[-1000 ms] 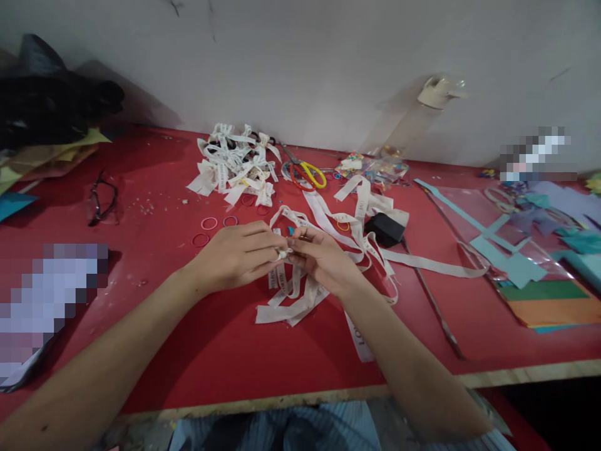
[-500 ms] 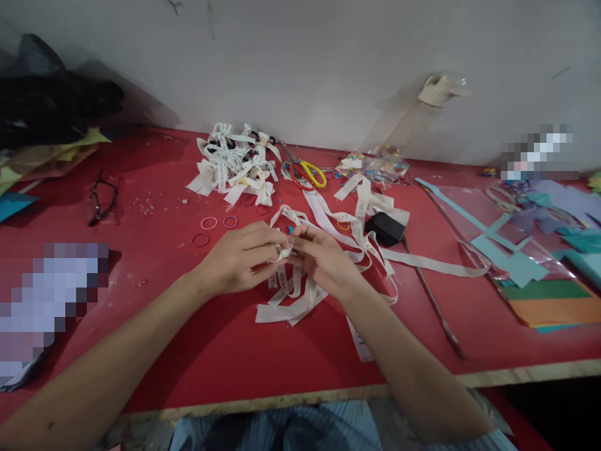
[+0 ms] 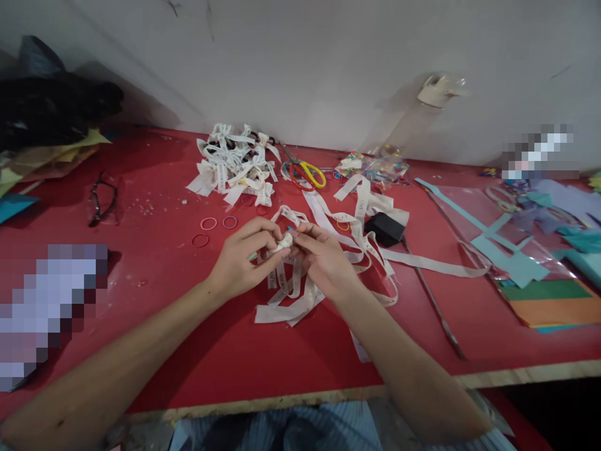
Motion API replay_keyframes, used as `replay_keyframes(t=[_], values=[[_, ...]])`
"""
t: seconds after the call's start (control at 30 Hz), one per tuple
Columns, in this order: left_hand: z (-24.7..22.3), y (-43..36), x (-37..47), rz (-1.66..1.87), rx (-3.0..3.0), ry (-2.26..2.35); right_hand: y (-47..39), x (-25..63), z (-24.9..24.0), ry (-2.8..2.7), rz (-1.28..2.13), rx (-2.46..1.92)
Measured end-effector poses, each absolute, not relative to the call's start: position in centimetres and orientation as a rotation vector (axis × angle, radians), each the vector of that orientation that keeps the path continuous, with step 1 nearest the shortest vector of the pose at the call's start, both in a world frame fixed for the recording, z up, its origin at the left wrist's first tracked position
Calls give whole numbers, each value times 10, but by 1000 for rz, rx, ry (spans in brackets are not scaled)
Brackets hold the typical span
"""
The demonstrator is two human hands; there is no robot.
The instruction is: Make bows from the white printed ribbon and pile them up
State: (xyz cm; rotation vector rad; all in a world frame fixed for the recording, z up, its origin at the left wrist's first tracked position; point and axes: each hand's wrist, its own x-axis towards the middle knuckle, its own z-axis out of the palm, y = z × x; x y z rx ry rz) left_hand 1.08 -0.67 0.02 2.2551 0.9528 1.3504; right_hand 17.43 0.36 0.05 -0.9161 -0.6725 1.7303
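Observation:
My left hand [image 3: 241, 257] is closed, pinching a small knotted piece of white ribbon [image 3: 285, 240] between thumb and fingers. A bit of green shows at its palm side, too small to name. My right hand [image 3: 326, 254] meets it from the right, thumb and fingertips pressed together at the knot's edge. A speck of blue shows by these fingertips. Beneath both hands lie loose lengths of printed white ribbon [image 3: 286, 312] on the red table [image 3: 300, 363]. Just left of my left hand are pink and purple elastic bands [image 3: 230, 222].
A pile of tied ribbon bows [image 3: 239, 160] lies at the back, beside yellow-and-red-handled scissors [image 3: 310, 175]. A black block [image 3: 385, 229] and a thin rod [image 3: 436, 307] lie right of the hands. Glasses [image 3: 101, 199] rest at left; coloured paper sheets [image 3: 549, 300] at right.
The ribbon knot has turned up and shows more clearly between the fingers. My left fingers have curled further back, and the right fingertips have shifted slightly around the knot.

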Motion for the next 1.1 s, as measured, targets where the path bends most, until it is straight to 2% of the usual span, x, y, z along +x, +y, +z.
replay_keyframes(t=[0.47,0.77,1.1], values=[[-2,-12,20,1307,1712,997,0,167,2,-743,1485,-932],[-1,-14,18,1292,2317,955,-5,165,4,-730,1528,-961],[-1,-12,19,1316,2329,956,-12,162,-1,-935,1227,-1019]])
